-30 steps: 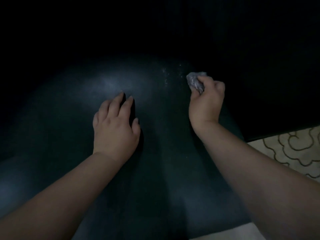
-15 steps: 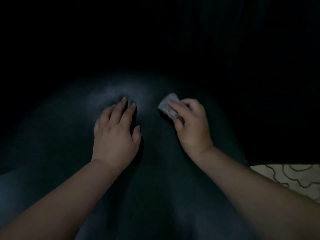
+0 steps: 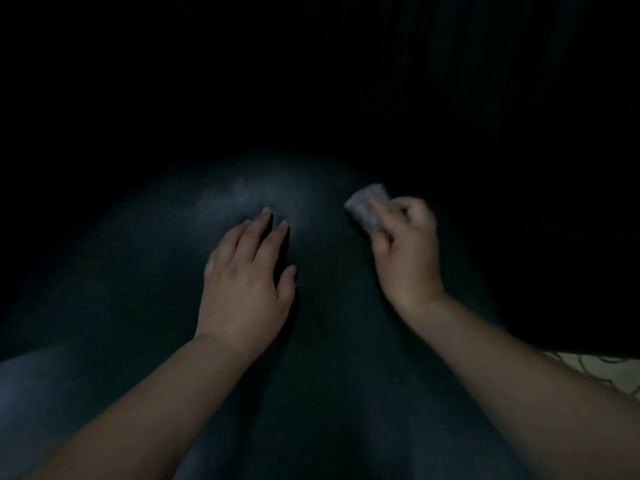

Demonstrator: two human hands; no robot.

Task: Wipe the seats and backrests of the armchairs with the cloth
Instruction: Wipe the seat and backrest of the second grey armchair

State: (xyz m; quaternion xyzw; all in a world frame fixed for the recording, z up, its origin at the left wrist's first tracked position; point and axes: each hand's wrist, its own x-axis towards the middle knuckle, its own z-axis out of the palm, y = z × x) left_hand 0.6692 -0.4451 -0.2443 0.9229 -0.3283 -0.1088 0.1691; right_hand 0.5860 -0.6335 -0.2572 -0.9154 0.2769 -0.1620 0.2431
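The cloth sits at the fingertip end of the right hand, pinched between the curled fingers and the thumb, so that most of the small grey wad sticks out beyond the hand toward the upper left. It is bunched into a short stubby lump whose long axis runs from the fingers up and away from the person, tilted a little to the left; its free end points at the dark far part of the armchair. The wad lies on or just above the dark seat surface (the blur there makes contact impossible to judge). The left hand lies flat on the same surface, well apart from the cloth, fingers straight and slightly spread, thumb out to the side, holding nothing. Its fingertips reach a paler sheen on the upholstery, which lies between the two hands. Both forearms are bare. A strip of pale patterned floor shows at the right edge, under the right forearm.
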